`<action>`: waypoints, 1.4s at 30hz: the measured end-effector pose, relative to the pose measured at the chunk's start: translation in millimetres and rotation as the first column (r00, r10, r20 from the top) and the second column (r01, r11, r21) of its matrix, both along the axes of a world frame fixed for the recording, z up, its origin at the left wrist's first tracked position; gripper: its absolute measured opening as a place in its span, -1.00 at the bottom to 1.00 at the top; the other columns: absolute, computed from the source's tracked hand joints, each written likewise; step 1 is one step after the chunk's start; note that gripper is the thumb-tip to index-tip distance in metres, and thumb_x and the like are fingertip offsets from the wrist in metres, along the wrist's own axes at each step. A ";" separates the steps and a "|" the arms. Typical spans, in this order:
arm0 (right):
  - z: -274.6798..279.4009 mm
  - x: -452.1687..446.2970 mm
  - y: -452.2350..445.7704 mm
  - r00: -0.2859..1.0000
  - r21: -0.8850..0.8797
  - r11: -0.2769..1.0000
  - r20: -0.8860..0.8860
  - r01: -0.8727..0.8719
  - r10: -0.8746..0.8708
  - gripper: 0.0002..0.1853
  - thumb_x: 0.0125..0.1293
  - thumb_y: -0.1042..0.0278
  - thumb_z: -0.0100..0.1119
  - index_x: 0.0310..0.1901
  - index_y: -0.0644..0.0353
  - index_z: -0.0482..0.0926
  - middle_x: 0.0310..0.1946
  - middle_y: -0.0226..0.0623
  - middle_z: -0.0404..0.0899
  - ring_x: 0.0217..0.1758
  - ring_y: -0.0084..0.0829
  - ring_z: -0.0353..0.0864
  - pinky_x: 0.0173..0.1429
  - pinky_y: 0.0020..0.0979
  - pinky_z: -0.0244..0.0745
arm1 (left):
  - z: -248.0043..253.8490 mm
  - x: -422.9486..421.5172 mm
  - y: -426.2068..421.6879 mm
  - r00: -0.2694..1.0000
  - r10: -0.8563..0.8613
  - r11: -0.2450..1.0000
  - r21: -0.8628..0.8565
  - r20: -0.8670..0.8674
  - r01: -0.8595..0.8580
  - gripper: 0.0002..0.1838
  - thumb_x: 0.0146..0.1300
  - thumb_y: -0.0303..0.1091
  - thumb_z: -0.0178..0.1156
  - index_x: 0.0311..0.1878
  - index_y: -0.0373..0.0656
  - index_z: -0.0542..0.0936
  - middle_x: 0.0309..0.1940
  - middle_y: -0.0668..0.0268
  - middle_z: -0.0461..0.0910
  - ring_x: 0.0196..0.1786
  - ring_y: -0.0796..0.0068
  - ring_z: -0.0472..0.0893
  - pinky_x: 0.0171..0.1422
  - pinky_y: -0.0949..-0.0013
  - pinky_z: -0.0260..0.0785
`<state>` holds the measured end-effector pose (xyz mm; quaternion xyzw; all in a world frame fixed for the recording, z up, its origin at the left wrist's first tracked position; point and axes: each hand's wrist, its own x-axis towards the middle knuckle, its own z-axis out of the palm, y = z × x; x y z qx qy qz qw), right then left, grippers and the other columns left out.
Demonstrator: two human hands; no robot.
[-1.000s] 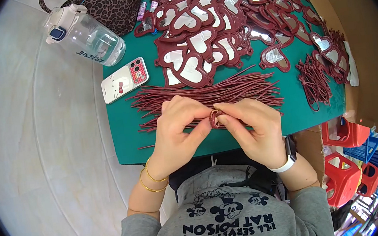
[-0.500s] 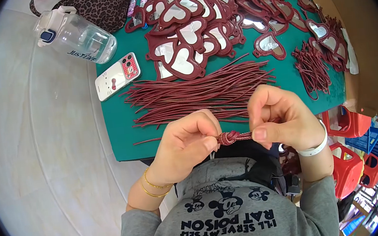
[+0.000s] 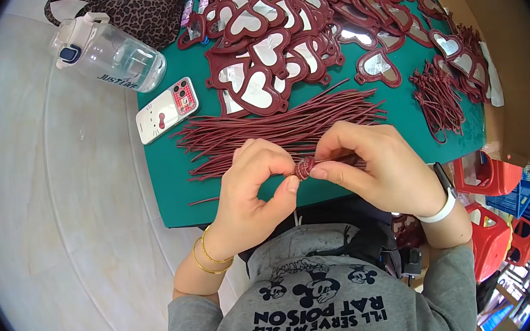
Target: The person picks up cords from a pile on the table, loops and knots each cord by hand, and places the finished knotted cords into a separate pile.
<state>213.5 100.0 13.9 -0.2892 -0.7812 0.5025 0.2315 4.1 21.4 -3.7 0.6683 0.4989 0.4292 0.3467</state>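
Between my two hands is a dark red cord [image 3: 304,168] with a thick knot in it. My left hand [image 3: 255,186] pinches the cord at the knot's left side, thumb against fingertips. From the right, my right hand [image 3: 375,167] grips the cord close against the knot, and its palm hides part of the strands. Just beyond my hands, a bundle of straight dark red cords [image 3: 274,128] lies across the green table. One loose cord end [image 3: 204,201] pokes out left of my left hand.
Heart-shaped mirrors in dark red frames [image 3: 258,88] are heaped at the back. Knotted cords [image 3: 437,102] lie in a pile at the right. On the left are a phone [image 3: 167,111], a clear water bottle [image 3: 118,55] and a leopard-print bag [image 3: 139,14]. Red stools [image 3: 492,238] stand at lower right.
Both hands have risen a little toward the cord bundle. My right hand has slid left, closer to the knot, so less cord shows between my fingers.
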 end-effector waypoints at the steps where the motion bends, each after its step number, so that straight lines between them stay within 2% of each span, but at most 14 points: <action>1: 0.7 -0.4 1.1 1.000 0.000 1.000 0.005 -0.015 0.015 -0.87 0.41 0.43 0.27 -0.17 0.31 0.57 -0.41 -0.39 0.62 -0.39 -0.62 0.59 -0.31 -0.50 0.49 | 1.2 -0.8 0.5 0.999 0.013 0.999 0.044 -0.039 -0.011 -0.83 0.12 -0.53 0.31 -0.24 -0.14 0.54 -0.29 0.32 0.57 -0.19 0.30 0.49 -0.01 0.28 0.26; 2: 1.8 -0.8 1.3 1.000 0.005 1.000 0.007 -0.014 0.014 -0.87 0.41 0.43 0.27 -0.17 0.31 0.57 -0.41 -0.39 0.62 -0.39 -0.62 0.59 -0.31 -0.50 0.49 | 2.5 -2.3 1.7 0.999 0.012 0.999 0.049 -0.037 -0.010 -0.83 0.12 -0.53 0.31 -0.24 -0.14 0.54 -0.29 0.32 0.57 -0.19 0.30 0.49 -0.01 0.28 0.26; 5: 6.0 -3.6 1.4 0.999 -0.348 0.938 -0.037 -0.003 -0.010 -0.86 0.41 0.43 0.27 -0.13 0.32 0.58 -0.38 -0.34 0.63 -0.36 -0.60 0.59 -0.27 -0.51 0.51 | 6.7 -8.1 6.6 0.979 -0.010 0.993 0.109 -0.205 0.033 -0.89 0.16 -0.51 0.24 -0.25 -0.18 0.53 -0.29 0.28 0.58 -0.21 0.33 0.49 0.02 0.29 0.30; 9: 0.5 -6.5 -6.5 0.999 -0.144 0.988 -0.018 0.046 -0.049 -0.86 0.41 0.42 0.27 -0.12 0.31 0.60 -0.34 -0.34 0.65 -0.36 -0.60 0.58 -0.28 -0.51 0.50 | 9.7 -10.4 8.3 0.975 -0.026 0.995 0.085 -0.218 0.046 -0.90 0.16 -0.53 0.22 -0.26 -0.16 0.54 -0.31 0.32 0.60 -0.21 0.34 0.49 0.06 0.27 0.27; 14: 0.7 -4.4 -9.4 0.998 -0.138 0.989 0.003 0.058 -0.058 -0.86 0.43 0.43 0.25 -0.10 0.32 0.61 -0.31 -0.31 0.66 -0.36 -0.62 0.57 -0.29 -0.51 0.47 | 9.0 -14.6 12.1 0.976 -0.047 0.992 0.106 -0.213 0.071 -0.92 0.17 -0.53 0.21 -0.27 -0.16 0.54 -0.30 0.33 0.60 -0.22 0.35 0.49 0.05 0.28 0.26; 18: 4.4 -1.7 -7.3 1.000 -0.147 0.989 0.020 0.004 -0.001 -0.87 0.39 0.46 0.27 -0.11 0.31 0.63 -0.30 -0.25 0.68 -0.40 -0.52 0.62 -0.30 -0.46 0.50 | 5.8 -18.5 13.8 0.985 -0.160 0.987 0.003 -0.056 0.161 -0.93 0.18 -0.53 0.20 -0.28 -0.16 0.53 -0.31 0.33 0.59 -0.22 0.33 0.49 0.04 0.28 0.25; 22: 6.2 0.1 1.1 0.991 0.182 0.981 0.126 -0.069 0.047 -0.91 0.33 0.51 0.29 -0.16 0.28 0.64 -0.23 -0.18 0.66 -0.29 -0.30 0.68 -0.24 -0.39 0.54 | 0.9 -13.4 15.3 0.982 -0.185 0.980 -0.064 0.027 0.186 -0.93 0.23 -0.43 0.24 -0.25 -0.12 0.55 -0.36 0.37 0.51 -0.22 0.35 0.45 -0.02 0.29 0.17; 26: 5.7 -2.2 6.9 0.996 0.425 0.902 0.083 -0.073 0.042 -0.91 0.29 0.52 0.29 -0.18 0.27 0.64 -0.13 -0.13 0.63 -0.16 -0.11 0.66 -0.18 -0.31 0.55 | 3.1 -7.6 14.9 0.980 -0.149 0.989 -0.017 -0.134 0.148 -0.93 0.24 -0.42 0.24 -0.25 -0.12 0.54 -0.38 0.36 0.49 -0.23 0.35 0.45 -0.02 0.28 0.17; 29: 15.6 -0.1 11.5 0.981 0.667 0.731 0.193 -0.142 0.014 -0.88 0.31 0.52 0.26 -0.15 0.28 0.58 -0.10 -0.10 0.58 -0.08 -0.11 0.63 -0.13 -0.27 0.53 | 4.6 -6.2 14.4 0.977 -0.129 0.992 -0.016 -0.171 0.129 -0.93 0.25 -0.42 0.23 -0.25 -0.13 0.54 -0.36 0.35 0.51 -0.21 0.35 0.46 -0.02 0.28 0.18; 30: 14.1 -0.3 10.3 0.981 0.670 0.728 0.194 -0.142 0.014 -0.88 0.31 0.52 0.26 -0.15 0.28 0.58 -0.10 -0.10 0.58 -0.08 -0.11 0.63 -0.13 -0.27 0.53 | 5.0 -5.4 14.3 0.977 -0.128 0.992 -0.012 -0.171 0.128 -0.93 0.25 -0.42 0.23 -0.25 -0.13 0.54 -0.36 0.35 0.51 -0.21 0.35 0.46 -0.02 0.28 0.18; 33: 1.6 -2.2 -0.3 0.998 0.320 0.947 0.064 -0.035 0.015 -0.85 0.34 0.51 0.24 -0.10 0.30 0.52 -0.20 -0.11 0.56 -0.17 -0.13 0.62 -0.15 -0.28 0.50 | 7.0 -1.9 13.0 0.989 -0.088 0.996 -0.014 -0.123 0.087 -0.94 0.27 -0.42 0.22 -0.23 -0.15 0.54 -0.34 0.32 0.52 -0.21 0.31 0.48 0.00 0.28 0.18; 38: 13.3 -4.4 -16.1 0.997 0.147 0.988 0.062 0.043 -0.053 -0.86 0.36 0.53 0.21 -0.10 0.31 0.50 -0.30 -0.14 0.53 -0.28 -0.16 0.59 -0.20 -0.29 0.47 | 15.0 -0.4 10.6 0.996 -0.084 0.996 -0.024 -0.043 0.083 -0.94 0.33 -0.44 0.18 -0.21 -0.19 0.53 -0.34 0.34 0.52 -0.23 0.42 0.48 -0.03 0.32 0.23; 41: 21.4 -1.0 -21.0 1.000 0.170 0.985 0.020 0.006 -0.009 -0.87 0.37 0.52 0.20 -0.10 0.31 0.51 -0.36 -0.15 0.53 -0.35 -0.17 0.58 -0.25 -0.30 0.44 | 17.9 0.1 3.8 0.883 -0.071 0.930 -0.289 0.463 0.226 -0.94 0.38 -0.45 0.15 -0.19 -0.23 0.53 -0.34 0.38 0.50 -0.24 0.57 0.45 -0.08 0.40 0.29; 42: 22.5 -0.1 -22.0 1.000 0.172 0.985 0.026 -0.003 -0.002 -0.87 0.37 0.52 0.20 -0.10 0.31 0.51 -0.36 -0.15 0.53 -0.35 -0.17 0.58 -0.25 -0.30 0.44 | 20.2 -0.1 2.1 0.881 -0.065 0.932 -0.286 0.468 0.221 -0.94 0.38 -0.45 0.15 -0.19 -0.23 0.53 -0.34 0.38 0.50 -0.24 0.57 0.45 -0.08 0.40 0.29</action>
